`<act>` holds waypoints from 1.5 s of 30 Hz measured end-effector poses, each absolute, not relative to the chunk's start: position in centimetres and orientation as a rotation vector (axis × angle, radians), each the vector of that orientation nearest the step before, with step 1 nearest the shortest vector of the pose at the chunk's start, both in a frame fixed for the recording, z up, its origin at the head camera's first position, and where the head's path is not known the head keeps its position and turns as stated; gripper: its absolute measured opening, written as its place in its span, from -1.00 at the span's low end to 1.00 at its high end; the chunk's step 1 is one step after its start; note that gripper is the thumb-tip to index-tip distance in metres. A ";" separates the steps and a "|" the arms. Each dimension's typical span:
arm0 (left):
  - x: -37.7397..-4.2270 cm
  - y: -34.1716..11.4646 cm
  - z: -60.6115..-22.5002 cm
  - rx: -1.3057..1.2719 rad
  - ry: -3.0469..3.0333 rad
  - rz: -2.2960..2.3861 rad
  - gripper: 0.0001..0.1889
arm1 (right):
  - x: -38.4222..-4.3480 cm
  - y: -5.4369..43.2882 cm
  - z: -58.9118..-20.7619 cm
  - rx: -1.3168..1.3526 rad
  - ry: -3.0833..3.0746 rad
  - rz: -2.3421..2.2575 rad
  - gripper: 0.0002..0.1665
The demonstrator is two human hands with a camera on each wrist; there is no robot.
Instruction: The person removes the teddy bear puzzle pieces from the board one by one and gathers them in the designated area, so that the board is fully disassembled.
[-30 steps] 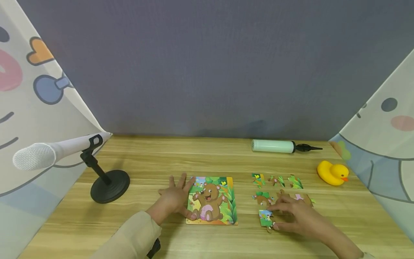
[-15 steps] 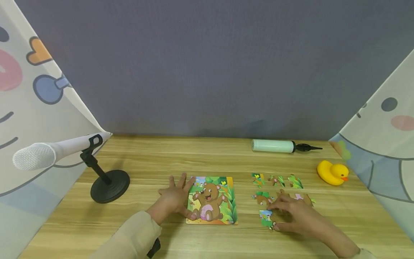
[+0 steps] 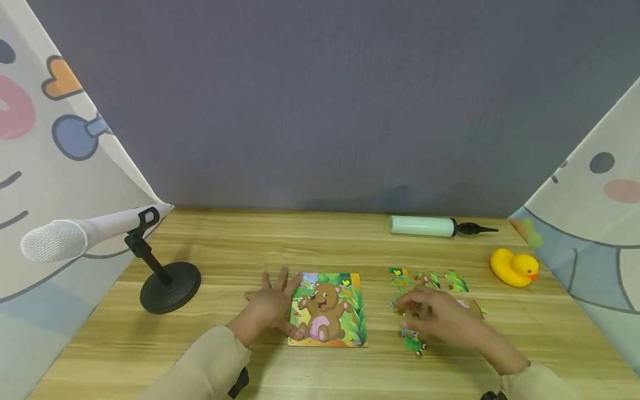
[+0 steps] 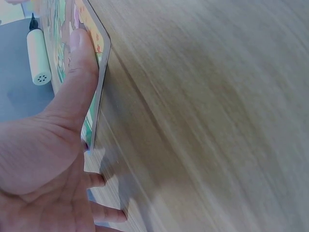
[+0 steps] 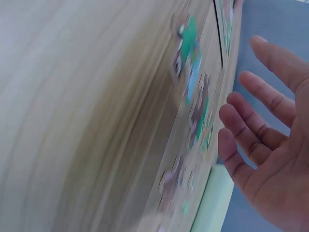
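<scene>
A square bear picture board (image 3: 327, 314) lies flat on the wooden table. My left hand (image 3: 270, 307) rests at its left side, fingers spread, with the thumb (image 4: 79, 72) lying across the board's near edge. To the right, my right hand (image 3: 445, 319) hovers over loose jigsaw pieces, its fingers relaxed and nothing between them. A blue-and-green jigsaw piece (image 3: 413, 345) shows just below its thumb, also visible in the right wrist view as a blurred green piece (image 5: 189, 41). Several more pieces sit in rows, including one with a yellow bird (image 3: 399, 275); the hand partly hides some.
A white balloon pump (image 3: 422, 225) lies along the back of the table. At the right stands a yellow rubber duck (image 3: 512, 268). On the left, a white microphone (image 3: 100, 229) juts from a stand with a round black base (image 3: 170, 289). A grey panel (image 3: 320, 111) rises behind.
My right hand has let go of the blue-and-green jigsaw piece, lifted, and shifted a little up and left over the pieces. The left hand stays where it was on the board.
</scene>
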State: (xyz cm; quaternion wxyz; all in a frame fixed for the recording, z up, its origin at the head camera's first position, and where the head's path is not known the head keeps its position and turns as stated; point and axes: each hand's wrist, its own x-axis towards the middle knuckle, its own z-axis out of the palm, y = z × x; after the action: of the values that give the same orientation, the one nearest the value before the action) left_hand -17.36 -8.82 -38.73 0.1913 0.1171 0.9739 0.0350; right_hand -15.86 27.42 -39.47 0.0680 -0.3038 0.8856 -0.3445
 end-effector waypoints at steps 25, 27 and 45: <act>-17.4 -8.8 -38.8 0.325 2.739 0.075 0.36 | -18.0 18.0 -39.1 -0.719 2.551 -1.225 -0.61; -17.4 -8.8 -38.8 0.326 2.742 0.072 0.36 | -18.1 17.2 -39.3 -0.722 2.559 -1.209 -0.62; -17.4 -8.8 -38.9 0.327 2.746 0.046 0.37 | -18.2 11.1 -40.1 -0.721 2.704 -1.000 -0.68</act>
State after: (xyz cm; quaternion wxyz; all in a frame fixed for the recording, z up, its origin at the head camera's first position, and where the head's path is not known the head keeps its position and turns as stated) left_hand -17.43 -8.79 -38.90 0.1869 0.1161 0.9754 0.0163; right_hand -18.23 11.06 -40.11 0.0848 -0.2417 0.9067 -0.3352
